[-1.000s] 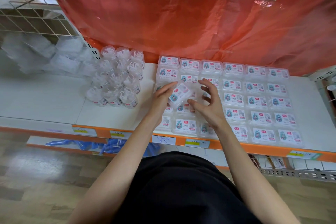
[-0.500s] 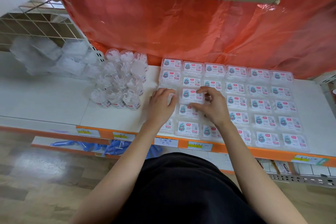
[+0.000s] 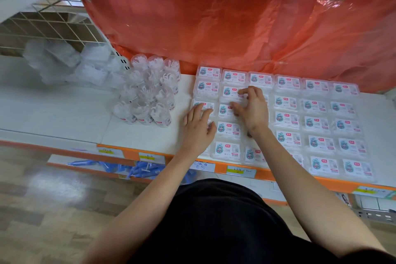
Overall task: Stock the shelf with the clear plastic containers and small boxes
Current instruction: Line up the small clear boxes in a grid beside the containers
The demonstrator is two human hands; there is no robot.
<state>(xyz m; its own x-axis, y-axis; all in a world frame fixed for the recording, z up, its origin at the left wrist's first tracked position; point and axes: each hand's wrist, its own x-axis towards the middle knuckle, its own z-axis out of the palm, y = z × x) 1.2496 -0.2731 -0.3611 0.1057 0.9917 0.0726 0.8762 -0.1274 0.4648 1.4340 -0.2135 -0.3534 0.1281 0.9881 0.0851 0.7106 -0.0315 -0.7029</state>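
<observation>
Black cloth [image 3: 214, 221] fills the near edge, and two bare forearms reach from it over the orange lip [image 3: 334, 184] of the shelf [image 3: 64, 113]. On the white shelf the boxes [image 3: 321, 124] lie flat in a tight grid, labels up. The left grip [image 3: 198, 128] rests open and flat on the leftmost column, fingers straight toward the back. Just beyond it and to its right, the right grip [image 3: 252, 109] arches over the next columns. Its thumb and forefinger bracket one box [image 3: 229, 92] in the second row from the back, though I cannot tell whether they pinch it or only press. That box lies under the right fingertips, its long axis running left to right, in line with the lip. The right grip is therefore the nearer, and any squaring-up looks like a short sideways nudge. Left of the grid the clear tubs [image 3: 150, 96] stand clustered. Behind everything hangs a red sheet [image 3: 235, 28].
</observation>
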